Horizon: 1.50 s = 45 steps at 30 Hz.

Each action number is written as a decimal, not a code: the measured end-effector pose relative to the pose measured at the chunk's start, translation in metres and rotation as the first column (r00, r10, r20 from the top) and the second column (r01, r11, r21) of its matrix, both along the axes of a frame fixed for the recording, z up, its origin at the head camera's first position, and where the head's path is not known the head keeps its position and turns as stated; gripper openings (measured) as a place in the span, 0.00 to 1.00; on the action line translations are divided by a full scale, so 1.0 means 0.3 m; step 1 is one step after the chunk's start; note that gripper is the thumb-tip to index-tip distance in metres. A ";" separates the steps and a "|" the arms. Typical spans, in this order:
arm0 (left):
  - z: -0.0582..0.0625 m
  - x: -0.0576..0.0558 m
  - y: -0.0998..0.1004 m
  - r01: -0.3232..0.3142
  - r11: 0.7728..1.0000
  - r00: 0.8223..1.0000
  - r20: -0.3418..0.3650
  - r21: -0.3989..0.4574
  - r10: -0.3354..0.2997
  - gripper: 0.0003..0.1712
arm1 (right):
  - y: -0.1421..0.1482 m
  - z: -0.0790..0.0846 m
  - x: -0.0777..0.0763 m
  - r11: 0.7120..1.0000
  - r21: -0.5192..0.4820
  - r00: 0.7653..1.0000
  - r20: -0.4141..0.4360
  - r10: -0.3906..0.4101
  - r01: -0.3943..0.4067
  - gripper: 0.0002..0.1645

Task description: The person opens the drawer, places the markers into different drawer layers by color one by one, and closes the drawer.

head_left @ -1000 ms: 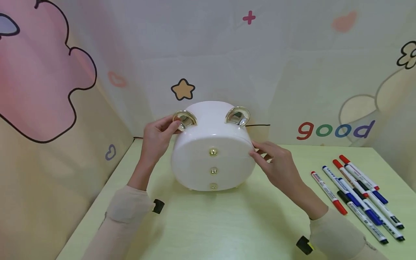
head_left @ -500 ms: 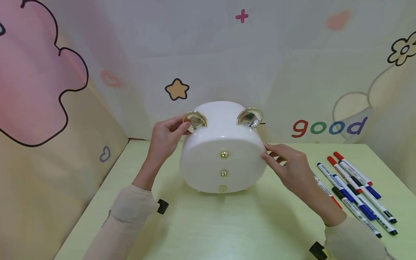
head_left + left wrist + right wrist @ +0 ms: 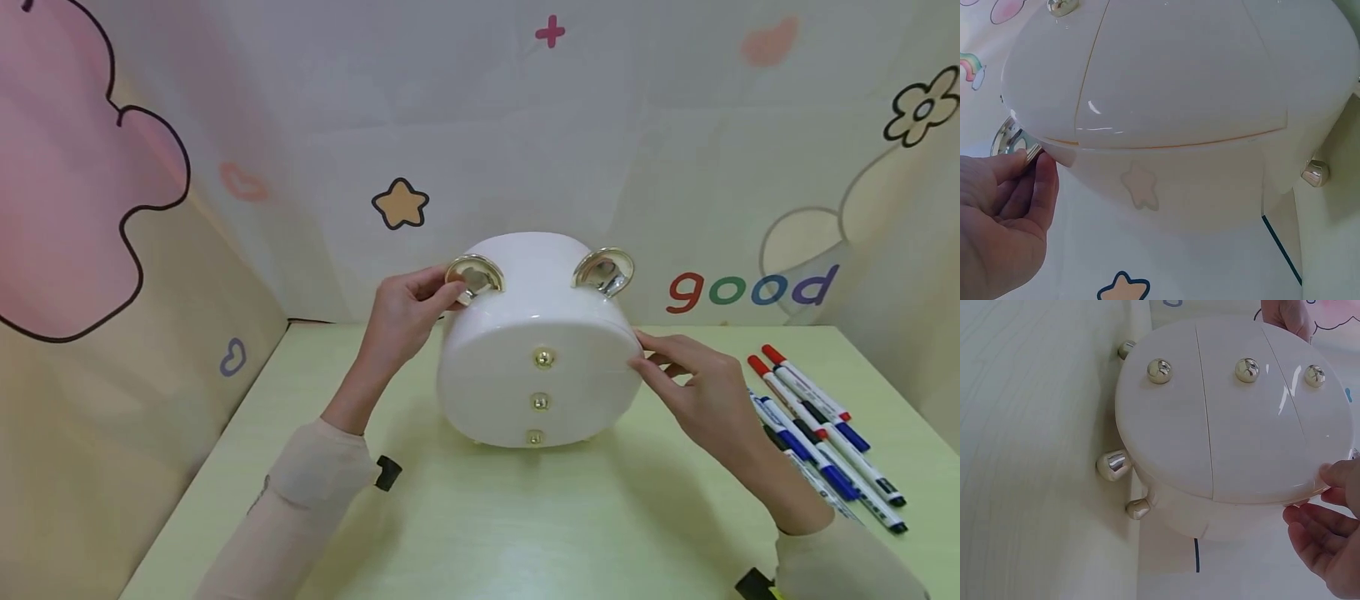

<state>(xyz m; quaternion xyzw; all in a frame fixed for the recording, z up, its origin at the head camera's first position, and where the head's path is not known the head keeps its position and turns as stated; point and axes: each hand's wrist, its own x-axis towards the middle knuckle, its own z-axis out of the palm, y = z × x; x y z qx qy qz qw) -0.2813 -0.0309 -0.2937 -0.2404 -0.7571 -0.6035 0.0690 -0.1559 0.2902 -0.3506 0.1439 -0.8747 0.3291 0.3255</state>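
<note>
A glossy white drawer box point(image 3: 510, 375) with a rounded body stands on the table. Its front carries three gold knobs point(image 3: 1247, 370) in a row, and thin seams divide it into three flush drawer fronts. Two shiny gold ears stick up from the top. My left hand point(image 3: 405, 321) pinches the left ear point(image 3: 476, 275) between thumb and fingers. On the other side, my right hand point(image 3: 705, 396) pinches the right edge of the front, the thumb on the face and fingers behind the rim. The right ear point(image 3: 606, 271) is untouched. Small gold feet point(image 3: 1114, 465) show underneath.
Several capped markers point(image 3: 825, 433) lie in a loose group at the table's right, partly covered by my right forearm. A printed cloth wall point(image 3: 525, 158) rises close behind the box. The pale table point(image 3: 480, 533) extends in front of it.
The box has shifted to the right across the table with both hands keeping their grips. The head view has turned slightly, and my right forearm covers more of the markers.
</note>
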 end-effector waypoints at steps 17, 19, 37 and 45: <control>0.033 0.006 0.053 0.061 0.994 0.997 -0.049 -0.091 -0.066 0.14 | 0.046 0.005 0.033 0.999 -0.031 0.999 0.014 -0.037 0.037 0.26; 0.034 0.006 0.056 0.061 0.994 0.997 -0.045 -0.087 -0.065 0.14 | 0.050 0.005 0.031 0.999 -0.029 0.999 0.013 -0.034 0.035 0.26; 0.034 0.004 0.103 0.086 0.992 0.996 -0.031 -0.089 -0.089 0.16 | 0.092 0.006 0.052 0.996 -0.064 0.996 0.077 -0.055 0.060 0.25; 0.041 0.006 0.116 0.104 0.991 0.995 0.007 -0.079 -0.104 0.16 | 0.106 0.008 0.058 0.995 -0.058 0.994 0.087 -0.073 0.078 0.22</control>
